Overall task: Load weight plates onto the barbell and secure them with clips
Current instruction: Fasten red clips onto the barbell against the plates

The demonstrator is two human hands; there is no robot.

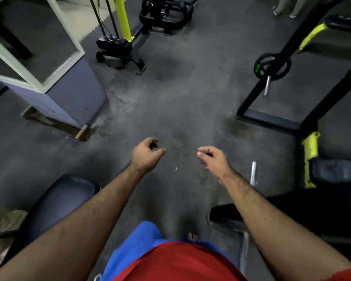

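Both my arms reach forward over the dark gym floor. My left hand hangs with its fingers loosely curled and holds nothing. My right hand is empty too, fingers bent and apart. A black weight plate with a green mark sits on a silver barbell sleeve at the upper right, far from both hands. A second silver bar end shows just right of my right forearm. No clip is visible.
A black rack frame with yellow-green pads stands at the right. A mirror pillar rises at the left, a black and yellow machine at the top, and a dark padded seat at the lower left.
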